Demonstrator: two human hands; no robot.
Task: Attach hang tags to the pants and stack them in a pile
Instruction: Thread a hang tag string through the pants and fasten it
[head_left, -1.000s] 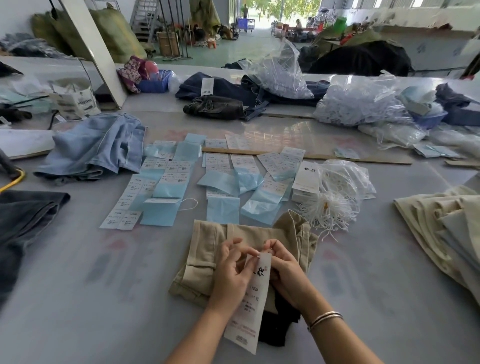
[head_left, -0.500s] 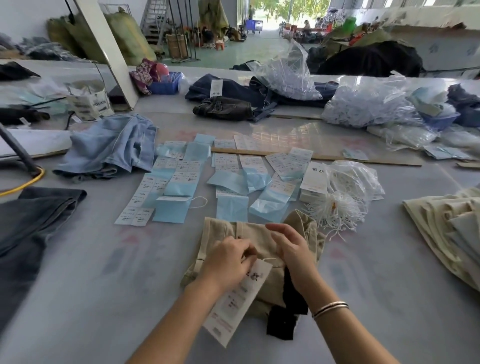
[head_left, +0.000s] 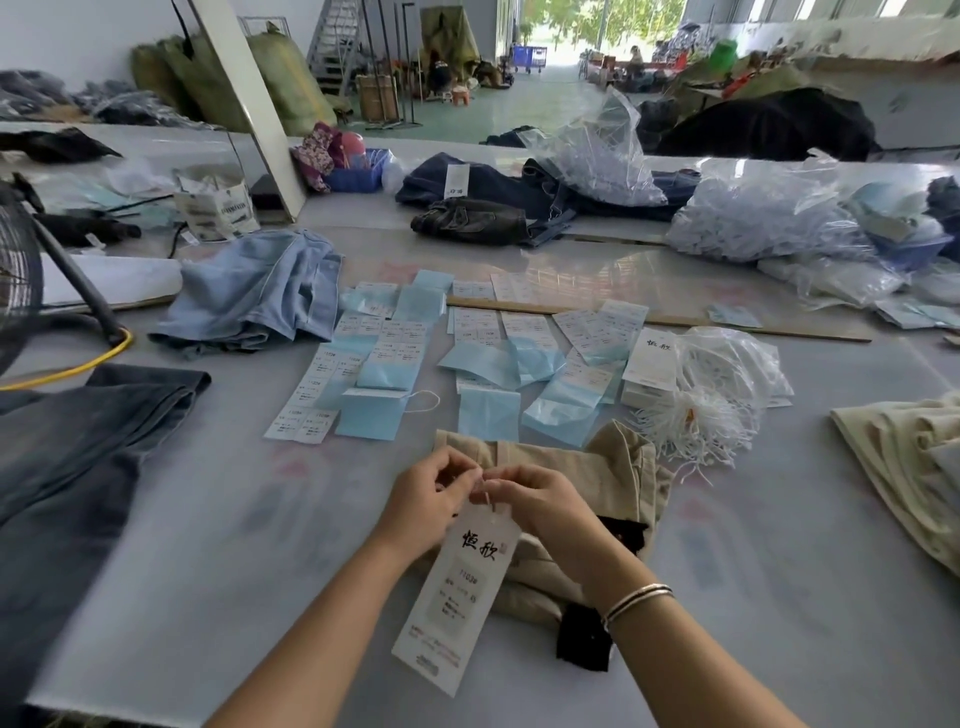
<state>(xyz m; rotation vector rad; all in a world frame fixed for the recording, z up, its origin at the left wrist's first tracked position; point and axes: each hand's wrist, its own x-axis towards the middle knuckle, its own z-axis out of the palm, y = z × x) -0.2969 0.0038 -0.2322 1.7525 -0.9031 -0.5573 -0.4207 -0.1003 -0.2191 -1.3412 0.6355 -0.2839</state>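
Both hands meet right at the top of the hang tag (head_left: 457, 587), so that's where the action is. The left hand (head_left: 426, 499) and right hand (head_left: 535, 499) have their fingertips pinched in close together on the thin white string (head_left: 488, 500) that comes out of the tag's top end. Fingers are curled tight on both sides, nothing slack. I can't make out whether the string is already through a belt loop or still being threaded, it's too small to tell.

From that pinch the tag hangs back toward the person, long axis running from the hands down and a bit to the left, printed face up. So the tag is on the near side of the grip, and the beige pants (head_left: 597, 467) are on the far side and underneath, folded on the table (head_left: 208, 545) with the waistband just beyond the fingertips. Both hands look about equally near the waistband, right one maybe sitting more over the fabric.

My guess is the next bit depends on that: the string has to go away from the person into the waistband while the tag trails behind.

Further right, well apart, a pile of pale pants (head_left: 904, 467) lies at the table edge, probably the stack.
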